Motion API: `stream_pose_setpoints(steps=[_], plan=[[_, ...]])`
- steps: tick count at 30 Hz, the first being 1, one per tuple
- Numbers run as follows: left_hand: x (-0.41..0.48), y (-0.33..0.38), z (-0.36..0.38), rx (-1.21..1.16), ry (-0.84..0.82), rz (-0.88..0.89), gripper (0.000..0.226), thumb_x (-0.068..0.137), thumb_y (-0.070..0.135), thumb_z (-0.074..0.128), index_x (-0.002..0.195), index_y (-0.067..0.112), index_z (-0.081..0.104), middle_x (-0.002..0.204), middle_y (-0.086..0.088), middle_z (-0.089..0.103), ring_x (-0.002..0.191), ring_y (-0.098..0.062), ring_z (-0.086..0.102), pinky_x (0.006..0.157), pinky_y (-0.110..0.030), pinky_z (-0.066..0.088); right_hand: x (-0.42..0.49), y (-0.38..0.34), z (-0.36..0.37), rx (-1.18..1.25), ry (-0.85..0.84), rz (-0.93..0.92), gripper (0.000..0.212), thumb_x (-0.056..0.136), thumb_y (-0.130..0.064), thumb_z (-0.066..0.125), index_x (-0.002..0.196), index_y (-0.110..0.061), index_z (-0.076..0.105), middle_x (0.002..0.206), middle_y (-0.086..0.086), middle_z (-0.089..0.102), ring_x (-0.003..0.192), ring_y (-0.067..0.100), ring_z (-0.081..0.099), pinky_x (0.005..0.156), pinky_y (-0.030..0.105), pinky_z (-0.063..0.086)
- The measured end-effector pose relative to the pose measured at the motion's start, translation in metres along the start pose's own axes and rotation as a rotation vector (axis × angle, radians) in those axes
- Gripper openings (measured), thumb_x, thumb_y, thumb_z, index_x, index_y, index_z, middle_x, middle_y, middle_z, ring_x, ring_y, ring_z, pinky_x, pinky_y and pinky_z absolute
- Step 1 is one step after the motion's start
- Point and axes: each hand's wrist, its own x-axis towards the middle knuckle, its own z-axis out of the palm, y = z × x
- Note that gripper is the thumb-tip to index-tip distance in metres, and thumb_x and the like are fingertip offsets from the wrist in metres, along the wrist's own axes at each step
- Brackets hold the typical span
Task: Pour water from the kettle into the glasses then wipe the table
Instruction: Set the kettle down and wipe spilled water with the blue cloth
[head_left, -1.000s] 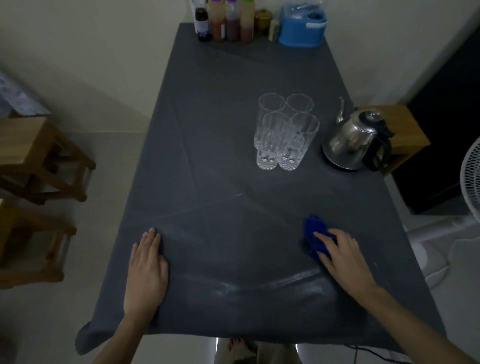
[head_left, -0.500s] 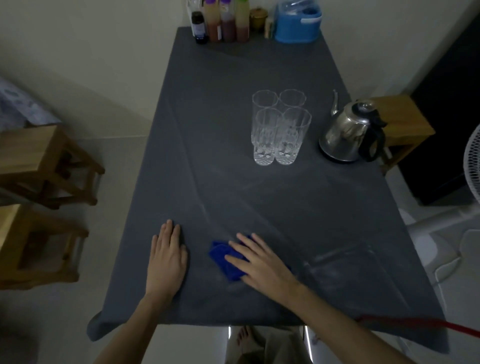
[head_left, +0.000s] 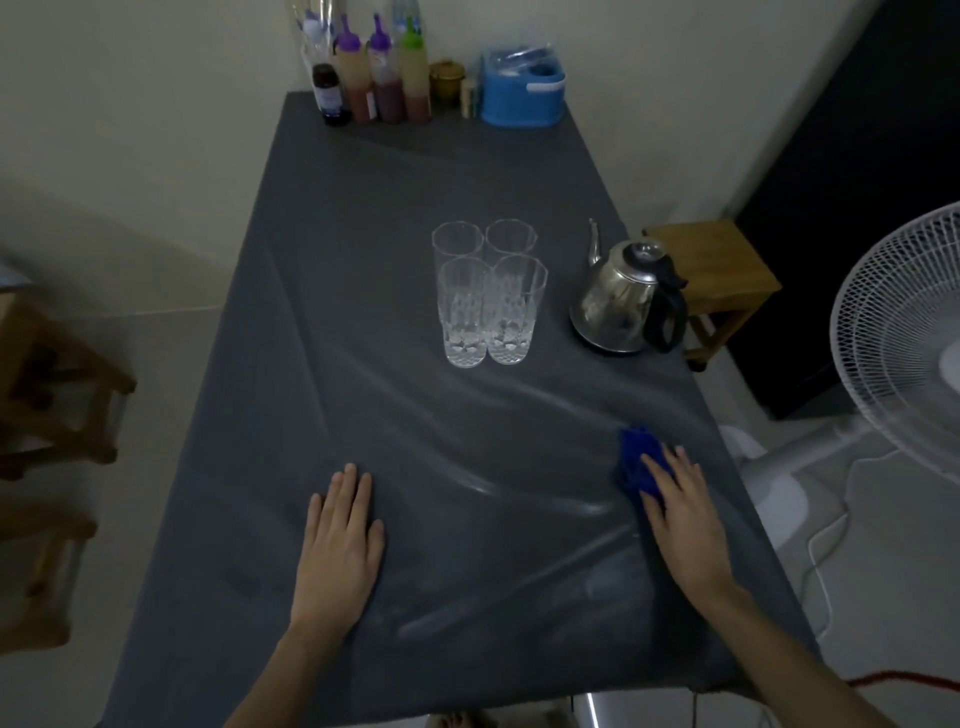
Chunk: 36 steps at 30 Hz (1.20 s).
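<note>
Wiping step. Right hand (head_left: 680, 525) flat, fingers (head_left: 655, 470) stretched out and pressing down on the blue cloth (head_left: 638, 460), not clenched round it; most of the cloth pokes out past the fingertips and to their left. Left hand (head_left: 337, 545) palm down on the table (head_left: 363, 291), fingers together and released, holding nothing, just bracing the dark tablecloth.

The cloth sits near the table's right edge, well apart from the left hand. Pale wet streaks curve across the surface between the two hands and beyond the fingertips. The four glasses (head_left: 488, 291) stand in a tight cluster far past the fingertips, and the kettle (head_left: 626, 301) is just right of them, well beyond the right hand.

To do it well, probably: keep the palm weight even on the cloth, overlap each pass, and keep the left hand pinning the fabric so it doesn't bunch up. Ridges already show in the covering. Stop strokes short of the glasses and kettle; an area near them looks unwiped.

Hard to tell:
- water level in the glasses, too dim and see-through
- whether the streaks are water or just sheen
- right thumb and the part of the cloth under the hand are hidden
- near table edge and both forearms are cut off by the frame
- bottles (head_left: 382, 78) and blue box (head_left: 522, 91) at the far end are too small to read
</note>
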Motion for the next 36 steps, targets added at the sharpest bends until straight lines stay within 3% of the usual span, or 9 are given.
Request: stream_pose_setpoints(steps=[4,8,10,14,19,23,29,31,36], plan=[[-0.001,0.001,0.001,0.024,0.014,-0.009,0.057,0.096,0.032,0.024,0.145,0.006,0.035,0.155,-0.011,0.028,0.144,-0.024,0.024,0.119,-0.040,0.011,0.020,-0.033,0.018,0.070,-0.007,-0.091,0.053,0.081,0.005,0.069,0.131,-0.004,0.055,0.143,0.017,0.047,0.135,0.031,0.039,0.114,0.045,0.028],[-0.001,-0.001,0.003,0.030,0.013,-0.008,0.058,0.098,0.037,0.019,0.147,0.008,0.033,0.156,-0.008,0.026,0.145,-0.020,0.021,0.119,-0.039,0.012,0.046,-0.094,0.043,0.138,-0.067,-0.391,0.057,0.070,0.004,0.074,0.125,-0.002,0.060,0.135,0.018,0.055,0.129,0.031,0.045,0.117,0.033,0.014],[-0.001,-0.002,0.004,0.027,0.009,0.005,0.060,0.099,0.040,0.014,0.147,0.009,0.033,0.156,-0.007,0.027,0.145,-0.019,0.021,0.119,-0.038,0.012,0.052,-0.136,0.057,0.148,-0.103,-0.543,0.054,0.069,-0.006,0.074,0.122,-0.003,0.063,0.131,0.018,0.058,0.126,0.033,0.050,0.117,0.038,0.019],[-0.001,-0.002,0.006,0.025,0.023,-0.005,0.058,0.096,0.035,0.025,0.147,0.009,0.031,0.157,-0.006,0.025,0.145,-0.017,0.018,0.119,-0.038,0.011,0.051,-0.180,0.072,0.152,-0.164,-0.703,0.053,0.068,-0.011,0.079,0.119,-0.003,0.065,0.130,0.016,0.060,0.123,0.032,0.055,0.108,0.048,0.033],[0.001,-0.003,0.008,0.005,0.042,-0.011,0.059,0.094,0.034,0.028,0.146,0.007,0.034,0.156,-0.009,0.027,0.145,-0.020,0.020,0.119,-0.041,0.013,0.064,-0.137,0.059,0.065,-0.113,-0.580,0.056,0.061,-0.009,0.082,0.114,-0.005,0.068,0.125,0.016,0.064,0.117,0.031,0.060,0.107,0.043,0.037],[0.013,0.015,0.006,-0.034,0.082,-0.010,0.059,0.095,0.035,0.027,0.144,0.004,0.036,0.154,-0.012,0.031,0.144,-0.022,0.022,0.119,-0.041,0.012,0.060,-0.064,0.037,0.027,-0.076,-0.343,0.059,0.067,-0.004,0.080,0.123,-0.004,0.063,0.134,0.016,0.057,0.125,0.032,0.053,0.113,0.035,0.021],[0.046,0.081,0.011,-0.119,0.031,0.156,0.055,0.094,0.033,0.032,0.141,0.007,0.042,0.153,-0.009,0.033,0.143,-0.019,0.023,0.118,-0.037,0.011,0.030,0.001,0.002,0.059,0.004,0.034,0.053,0.084,-0.005,0.070,0.134,-0.009,0.054,0.146,0.013,0.044,0.137,0.028,0.036,0.110,0.042,0.034],[0.044,0.096,0.017,-0.081,0.000,0.191,0.055,0.093,0.033,0.032,0.141,0.008,0.043,0.153,-0.009,0.033,0.143,-0.020,0.024,0.117,-0.041,0.013,0.025,-0.006,0.004,0.086,0.021,0.035,0.050,0.086,-0.005,0.067,0.134,-0.009,0.054,0.146,0.013,0.044,0.138,0.025,0.034,0.112,0.040,0.029],[0.037,0.099,0.024,0.026,-0.011,0.205,0.057,0.094,0.035,0.029,0.143,0.009,0.040,0.155,-0.010,0.031,0.144,-0.022,0.024,0.117,-0.047,0.018,0.015,-0.050,0.030,0.143,-0.023,-0.100,0.044,0.083,-0.006,0.062,0.127,-0.005,0.060,0.135,0.018,0.055,0.125,0.032,0.051,0.116,0.037,0.024]])
